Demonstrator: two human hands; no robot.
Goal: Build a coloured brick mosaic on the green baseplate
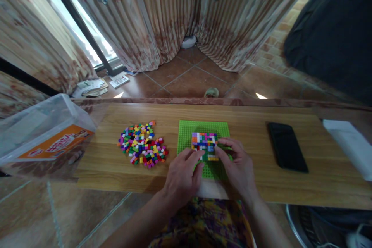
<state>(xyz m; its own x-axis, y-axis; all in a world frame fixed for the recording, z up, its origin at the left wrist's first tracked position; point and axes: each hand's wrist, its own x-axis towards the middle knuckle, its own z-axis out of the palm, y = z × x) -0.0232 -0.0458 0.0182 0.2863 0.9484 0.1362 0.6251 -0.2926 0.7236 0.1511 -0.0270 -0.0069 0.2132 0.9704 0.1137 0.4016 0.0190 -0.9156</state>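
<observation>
A green studded baseplate [183,131] lies on the wooden table in front of me. On it stands a block of small multicoloured bricks [200,137] in rows. My left hand [183,172] reaches over the lower left of this block, its index fingertip on the bricks and its thumb a little apart below. At the block's right edge is my right hand [236,161], thumb and index finger apart, the fingertips touching or very near the bricks. No loose brick shows in either hand. My hands hide the lower part of the block and some of the baseplate.
Left of the baseplate lies a loose pile of small coloured bricks [142,143]. A clear plastic tub [69,112] with an orange label stands at the table's left end. A black phone [286,146] and a white flat object [347,143] lie on the right. Curtains [174,19] hang beyond.
</observation>
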